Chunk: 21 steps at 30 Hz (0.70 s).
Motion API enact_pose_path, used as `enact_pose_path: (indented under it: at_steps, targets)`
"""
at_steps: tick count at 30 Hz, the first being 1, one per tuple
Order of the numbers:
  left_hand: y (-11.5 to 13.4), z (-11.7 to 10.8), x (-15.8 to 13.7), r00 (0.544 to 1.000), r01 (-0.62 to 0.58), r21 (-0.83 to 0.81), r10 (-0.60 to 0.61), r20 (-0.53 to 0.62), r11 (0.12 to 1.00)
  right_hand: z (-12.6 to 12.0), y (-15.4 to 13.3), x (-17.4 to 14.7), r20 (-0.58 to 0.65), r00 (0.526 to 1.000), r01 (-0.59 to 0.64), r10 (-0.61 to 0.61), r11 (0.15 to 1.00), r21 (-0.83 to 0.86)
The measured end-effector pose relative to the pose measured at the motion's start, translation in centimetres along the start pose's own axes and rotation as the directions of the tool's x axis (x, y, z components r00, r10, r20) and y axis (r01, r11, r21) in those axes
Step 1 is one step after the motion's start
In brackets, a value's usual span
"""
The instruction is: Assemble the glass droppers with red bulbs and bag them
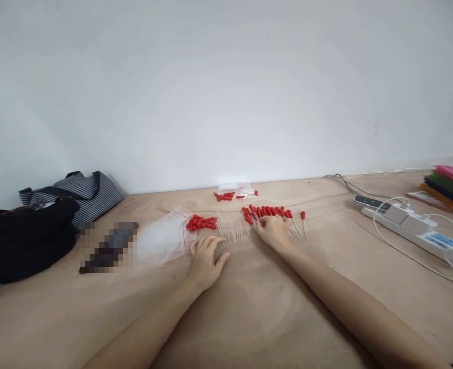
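Just beside left hand (205,262): red bulbs (196,224), flat zip bags (160,239)

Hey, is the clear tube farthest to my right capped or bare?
Capped: a red bulb sits on the far end of the clear tube.

I note a plain wall (226,102) ahead of me, pale grey-white, filling the upper half of my view, with one small dark speck (268,34) high up. Light on it is soft, dimmer toward the top. I find the wooden surface (272,323) light brown, faintly grained, running back to the wall.
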<state>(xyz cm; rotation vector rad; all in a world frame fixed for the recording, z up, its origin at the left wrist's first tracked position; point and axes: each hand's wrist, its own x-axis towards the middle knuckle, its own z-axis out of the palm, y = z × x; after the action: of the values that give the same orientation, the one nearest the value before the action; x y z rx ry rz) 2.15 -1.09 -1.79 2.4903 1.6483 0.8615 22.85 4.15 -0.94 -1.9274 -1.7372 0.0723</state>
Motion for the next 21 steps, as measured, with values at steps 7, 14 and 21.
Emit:
enact_pose_path:
  at_steps: [7,14,21]
  targets:
    - [-0.1,0.0,-0.1,1.000,-0.009,0.007,0.009,0.028,1.000,1.1,-0.2,0.7,-0.005,0.998,-0.066,0.065,0.997,-0.034]
    - [-0.2,0.0,0.0,0.999,0.053,0.029,-0.053,0.011,0.998,0.8,0.3,0.4,-0.048,0.999,-0.019,0.018,1.000,-0.011]
    - [-2.9,-1.8,2.8,0.967,0.222,0.269,-0.177,-0.181,0.937,0.8,-1.1,-0.3,0.062,0.995,0.078,-0.075,0.995,-0.056]
